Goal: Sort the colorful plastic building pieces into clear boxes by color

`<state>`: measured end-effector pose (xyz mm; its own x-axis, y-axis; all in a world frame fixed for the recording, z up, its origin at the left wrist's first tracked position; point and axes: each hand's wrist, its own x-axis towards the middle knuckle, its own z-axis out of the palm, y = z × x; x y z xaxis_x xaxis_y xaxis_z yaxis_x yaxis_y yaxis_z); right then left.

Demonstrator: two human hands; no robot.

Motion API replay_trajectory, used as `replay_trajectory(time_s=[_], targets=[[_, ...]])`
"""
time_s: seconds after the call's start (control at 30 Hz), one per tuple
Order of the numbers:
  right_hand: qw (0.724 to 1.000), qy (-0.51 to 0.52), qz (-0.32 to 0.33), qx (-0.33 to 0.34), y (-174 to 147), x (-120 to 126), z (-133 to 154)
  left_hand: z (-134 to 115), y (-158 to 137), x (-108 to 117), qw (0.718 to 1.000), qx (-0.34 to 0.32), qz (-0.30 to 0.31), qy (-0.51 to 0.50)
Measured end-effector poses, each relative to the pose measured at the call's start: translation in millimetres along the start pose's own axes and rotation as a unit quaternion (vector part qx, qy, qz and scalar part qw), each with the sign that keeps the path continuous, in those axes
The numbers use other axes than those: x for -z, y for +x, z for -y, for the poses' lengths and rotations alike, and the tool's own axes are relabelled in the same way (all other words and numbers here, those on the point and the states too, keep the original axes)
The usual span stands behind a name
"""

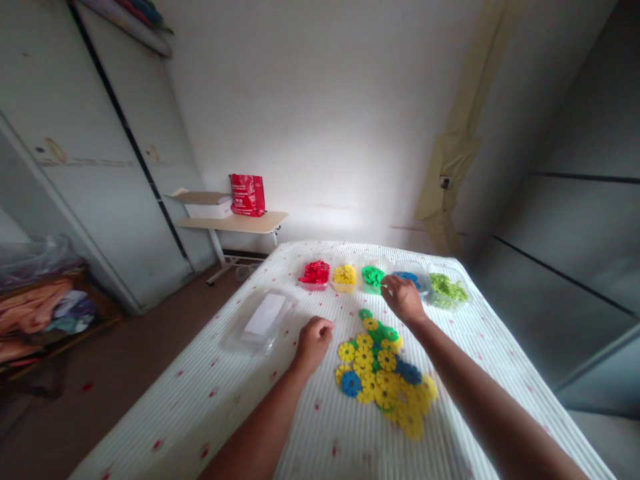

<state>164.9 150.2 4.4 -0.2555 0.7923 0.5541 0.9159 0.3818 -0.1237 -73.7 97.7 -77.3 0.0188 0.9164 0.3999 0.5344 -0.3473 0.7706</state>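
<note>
My right hand (404,299) reaches over the front edge of the box of green pieces (373,275), fingers pinched together; what the fingertips hold, if anything, is too small to make out. It partly covers the box of blue pieces (409,279). My left hand (315,341) lies on the tablecloth, fingers curled closed, with nothing visible in them. Between and below the hands spreads a loose pile of flower-shaped plastic discs (369,385), mostly yellow, with some green and blue ones.
Boxes of red pieces (316,272), yellow pieces (345,275) and light green pieces (449,289) stand in the same row. A clear plastic container (263,319) with a white paper lies at left. Behind, a side table (255,223) bears a red bag (247,195) and a white box (207,208).
</note>
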Motion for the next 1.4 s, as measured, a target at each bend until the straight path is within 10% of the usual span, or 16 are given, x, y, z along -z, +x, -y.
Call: replay_trajectory(time_s=[0.37,1.0,1.4], targets=[[0.968,0.144,0.016,-0.207,-134,13,-71,3,0,-1,0.999,-0.028,0.004,0.016],[0.986,0.080,0.048,-0.139,-130,9,-59,-11,-6,5,0.991,-0.102,0.091,0.016],[0.948,0.259,0.148,-0.112,-126,40,-38,-14,-10,6,0.984,-0.116,0.131,0.032]])
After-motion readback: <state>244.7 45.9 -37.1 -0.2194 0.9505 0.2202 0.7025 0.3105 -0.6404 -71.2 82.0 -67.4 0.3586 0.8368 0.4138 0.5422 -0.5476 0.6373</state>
